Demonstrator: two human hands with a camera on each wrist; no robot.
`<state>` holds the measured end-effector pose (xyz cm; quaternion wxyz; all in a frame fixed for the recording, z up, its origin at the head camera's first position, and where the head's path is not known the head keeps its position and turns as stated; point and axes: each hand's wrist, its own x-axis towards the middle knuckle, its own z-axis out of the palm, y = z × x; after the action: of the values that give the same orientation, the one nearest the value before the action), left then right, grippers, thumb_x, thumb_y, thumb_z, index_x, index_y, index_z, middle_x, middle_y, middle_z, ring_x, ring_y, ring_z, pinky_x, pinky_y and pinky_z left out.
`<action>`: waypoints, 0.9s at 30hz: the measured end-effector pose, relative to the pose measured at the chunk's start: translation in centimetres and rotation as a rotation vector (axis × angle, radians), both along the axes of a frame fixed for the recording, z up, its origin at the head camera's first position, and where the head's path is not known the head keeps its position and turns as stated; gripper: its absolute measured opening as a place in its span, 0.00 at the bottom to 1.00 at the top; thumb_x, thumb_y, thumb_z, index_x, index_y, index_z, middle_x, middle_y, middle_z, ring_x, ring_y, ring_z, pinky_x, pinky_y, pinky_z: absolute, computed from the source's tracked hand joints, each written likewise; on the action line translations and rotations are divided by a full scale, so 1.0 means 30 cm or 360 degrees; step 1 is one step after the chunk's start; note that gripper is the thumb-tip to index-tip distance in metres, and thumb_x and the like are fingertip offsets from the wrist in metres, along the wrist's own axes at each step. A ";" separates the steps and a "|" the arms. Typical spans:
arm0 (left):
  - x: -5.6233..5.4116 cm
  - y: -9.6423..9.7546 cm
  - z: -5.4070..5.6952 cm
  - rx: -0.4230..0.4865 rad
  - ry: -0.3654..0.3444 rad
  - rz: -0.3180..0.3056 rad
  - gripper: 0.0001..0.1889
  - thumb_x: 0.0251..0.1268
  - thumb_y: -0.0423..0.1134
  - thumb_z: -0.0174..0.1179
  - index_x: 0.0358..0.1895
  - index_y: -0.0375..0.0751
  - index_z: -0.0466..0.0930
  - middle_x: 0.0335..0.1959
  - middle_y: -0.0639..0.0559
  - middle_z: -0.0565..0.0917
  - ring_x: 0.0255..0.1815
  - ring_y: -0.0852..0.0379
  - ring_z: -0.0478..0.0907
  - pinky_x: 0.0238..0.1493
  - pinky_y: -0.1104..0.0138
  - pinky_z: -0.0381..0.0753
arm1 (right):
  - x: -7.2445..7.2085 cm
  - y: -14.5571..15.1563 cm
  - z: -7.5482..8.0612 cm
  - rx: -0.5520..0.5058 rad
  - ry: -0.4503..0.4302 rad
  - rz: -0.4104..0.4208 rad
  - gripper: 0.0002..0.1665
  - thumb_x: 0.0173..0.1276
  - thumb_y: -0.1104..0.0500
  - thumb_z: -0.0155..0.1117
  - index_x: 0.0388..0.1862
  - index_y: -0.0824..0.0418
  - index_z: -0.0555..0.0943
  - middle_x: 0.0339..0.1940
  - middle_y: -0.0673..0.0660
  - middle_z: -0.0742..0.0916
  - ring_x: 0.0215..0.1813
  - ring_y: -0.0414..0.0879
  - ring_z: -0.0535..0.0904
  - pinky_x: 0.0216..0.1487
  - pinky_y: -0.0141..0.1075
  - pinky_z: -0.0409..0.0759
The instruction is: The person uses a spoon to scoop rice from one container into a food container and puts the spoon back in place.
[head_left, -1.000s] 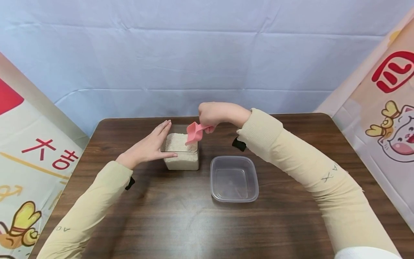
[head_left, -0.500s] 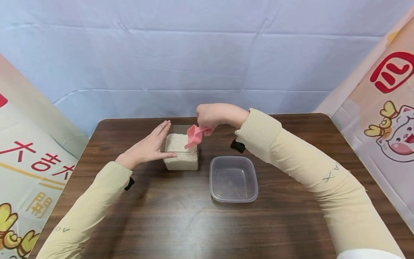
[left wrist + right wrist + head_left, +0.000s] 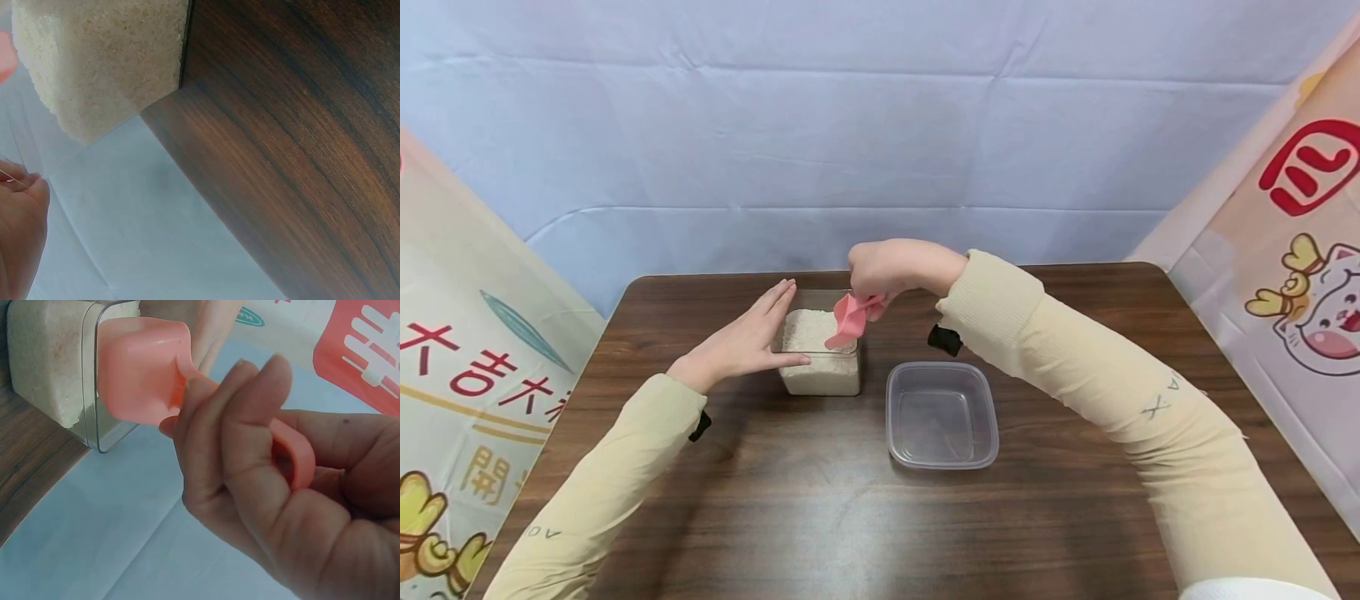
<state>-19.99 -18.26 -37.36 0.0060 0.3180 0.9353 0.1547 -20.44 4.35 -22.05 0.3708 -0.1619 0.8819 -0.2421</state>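
Observation:
A clear square container filled with white rice stands toward the back of the table, left of centre. My left hand rests against its left side, fingers straight toward the back and thumb along the front near the rim. Over the container's right side my right hand grips a pink scoop by its handle. In the right wrist view, my fingers curl round that looped handle, and the scoop's bowl is tilted at the container's opening. The bowl's inside is hidden there.
A clear plastic tub with nothing visible in it stands in front and right of the rice container. The brown wooden table ends at a pale cloth backdrop. Printed cloths hang on both sides.
My right hand and the scoop have shifted slightly left and the scoop has dipped lower toward the rice. The left hand and both containers look the same.

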 end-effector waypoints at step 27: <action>-0.002 0.000 0.007 -0.0015 -0.0001 0.0006 0.56 0.51 0.66 0.57 0.70 0.29 0.40 0.72 0.40 0.43 0.72 0.50 0.39 0.67 0.57 0.52 | 0.000 -0.065 -0.037 0.0079 0.0052 -0.0056 0.14 0.54 0.77 0.39 0.19 0.60 0.60 0.22 0.54 0.68 0.13 0.36 0.69 0.14 0.22 0.57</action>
<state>-20.06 -18.26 -37.16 0.0074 0.3161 0.9367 0.1504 -20.44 2.40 -23.15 0.3558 -0.1410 0.8963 -0.2240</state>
